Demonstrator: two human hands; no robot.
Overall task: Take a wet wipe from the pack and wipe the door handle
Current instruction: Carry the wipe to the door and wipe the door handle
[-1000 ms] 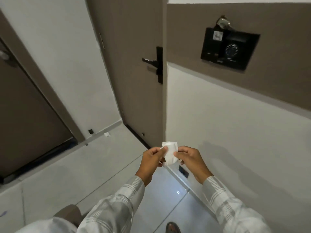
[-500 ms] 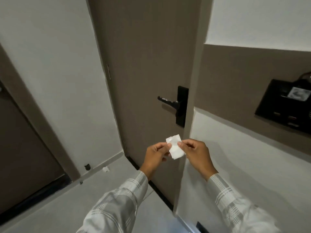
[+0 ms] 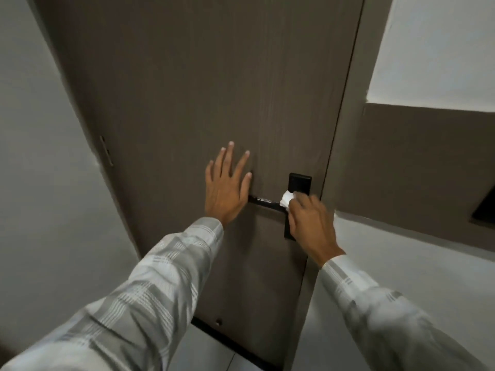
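A black lever door handle (image 3: 263, 201) sticks out leftward from a black backplate (image 3: 300, 183) on the brown door (image 3: 187, 89). My right hand (image 3: 310, 223) holds a bunched white wet wipe (image 3: 286, 200) pressed on the lever close to the backplate. My left hand (image 3: 227, 187) lies flat on the door with fingers spread, its edge covering the lever's free end. The wipe pack is not in view.
The door frame (image 3: 340, 135) runs along the door's right edge, with a white and brown wall (image 3: 428, 162) beyond it. A black wall panel (image 3: 486, 207) shows at the right edge. A white wall (image 3: 40, 156) stands left; pale floor tiles (image 3: 214, 354) lie below.
Both hands held the wipe between them away from the door. Now I stand closer, the left hand has let go and rests on the door, and the right hand presses the wipe on the handle.
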